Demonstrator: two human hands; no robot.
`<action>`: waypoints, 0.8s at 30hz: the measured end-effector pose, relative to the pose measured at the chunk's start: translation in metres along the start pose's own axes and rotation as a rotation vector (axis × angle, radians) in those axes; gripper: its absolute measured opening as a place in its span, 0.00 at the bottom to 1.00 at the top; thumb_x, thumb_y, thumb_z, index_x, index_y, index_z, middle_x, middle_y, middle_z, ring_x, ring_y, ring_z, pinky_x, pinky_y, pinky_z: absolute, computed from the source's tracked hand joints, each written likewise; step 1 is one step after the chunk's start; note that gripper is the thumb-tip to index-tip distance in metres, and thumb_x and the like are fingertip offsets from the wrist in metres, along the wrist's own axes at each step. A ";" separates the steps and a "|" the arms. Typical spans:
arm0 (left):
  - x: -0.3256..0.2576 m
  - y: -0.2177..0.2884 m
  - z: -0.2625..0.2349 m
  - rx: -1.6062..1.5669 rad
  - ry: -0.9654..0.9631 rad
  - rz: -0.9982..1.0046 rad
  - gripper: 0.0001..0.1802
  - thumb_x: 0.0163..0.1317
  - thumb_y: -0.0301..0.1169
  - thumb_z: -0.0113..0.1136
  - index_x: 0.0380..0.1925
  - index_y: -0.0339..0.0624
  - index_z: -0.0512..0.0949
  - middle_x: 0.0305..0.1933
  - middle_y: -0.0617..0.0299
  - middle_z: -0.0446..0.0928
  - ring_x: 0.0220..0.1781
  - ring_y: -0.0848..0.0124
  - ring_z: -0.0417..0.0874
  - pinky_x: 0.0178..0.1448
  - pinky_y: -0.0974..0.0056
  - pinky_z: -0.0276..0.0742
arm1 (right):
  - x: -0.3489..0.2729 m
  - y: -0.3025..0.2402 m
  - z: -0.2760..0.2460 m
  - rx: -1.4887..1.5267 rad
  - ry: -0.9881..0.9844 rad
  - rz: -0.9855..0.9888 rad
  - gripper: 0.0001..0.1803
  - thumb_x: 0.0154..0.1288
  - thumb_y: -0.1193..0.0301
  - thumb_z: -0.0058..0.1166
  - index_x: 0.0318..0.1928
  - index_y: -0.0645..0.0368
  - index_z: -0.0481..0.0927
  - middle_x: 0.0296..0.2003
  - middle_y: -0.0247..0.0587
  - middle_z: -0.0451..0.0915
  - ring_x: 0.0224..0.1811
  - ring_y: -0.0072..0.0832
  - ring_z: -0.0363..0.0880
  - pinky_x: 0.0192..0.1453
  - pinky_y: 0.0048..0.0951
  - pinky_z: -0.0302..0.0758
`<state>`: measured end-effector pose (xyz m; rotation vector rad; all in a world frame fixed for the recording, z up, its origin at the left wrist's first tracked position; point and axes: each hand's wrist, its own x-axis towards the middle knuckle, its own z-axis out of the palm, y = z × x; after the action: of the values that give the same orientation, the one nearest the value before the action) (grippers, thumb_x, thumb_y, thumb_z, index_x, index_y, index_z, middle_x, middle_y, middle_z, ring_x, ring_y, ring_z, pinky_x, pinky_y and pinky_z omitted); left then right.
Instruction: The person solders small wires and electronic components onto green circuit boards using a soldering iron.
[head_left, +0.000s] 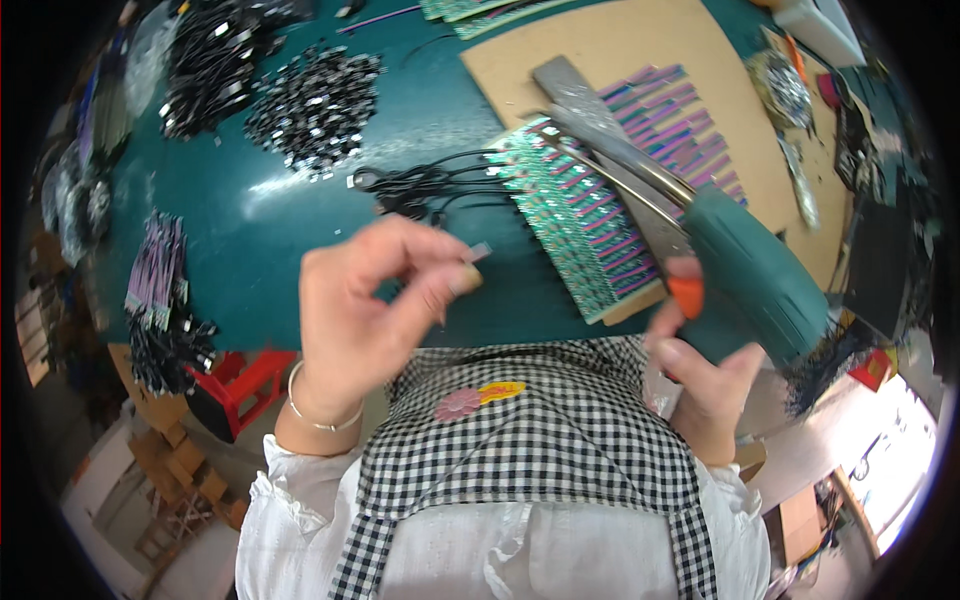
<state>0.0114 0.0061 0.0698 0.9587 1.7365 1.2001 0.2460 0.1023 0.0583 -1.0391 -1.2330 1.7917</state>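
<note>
My left hand (375,300) is raised over the near edge of the table, thumb and forefinger pinched on a small clear piece (480,252). My right hand (705,375) grips a green soldering gun (755,265), a finger at its orange trigger (686,296). The gun's metal tip reaches toward the upper end of a green circuit board panel (565,225). Rows of short purple wires (690,130) stick out to the panel's right, and a grey metal bar (570,85) lies across them. Black cables (440,185) extend from the panel's left edge.
A brown board (610,40) lies under the panel. Farther left are a heap of small black-and-metal connectors (315,105) and a bunch of black cables (205,75). Purple-wired pieces (158,270) hang near the left edge. A red stool (245,385) stands below the table.
</note>
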 end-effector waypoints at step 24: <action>0.004 -0.003 0.055 -0.597 -0.426 -0.252 0.03 0.61 0.20 0.56 0.34 0.33 0.74 0.32 0.61 0.79 0.33 0.80 0.78 0.34 0.76 0.75 | 0.015 0.001 0.017 -0.133 -0.155 -0.005 0.33 0.46 0.87 0.60 0.56 0.72 0.64 0.36 0.48 0.77 0.28 0.23 0.77 0.28 0.21 0.75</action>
<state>0.0592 0.0276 0.0538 0.5581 1.0339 1.1466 0.2244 0.1085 0.0575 -0.9828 -1.4642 1.8354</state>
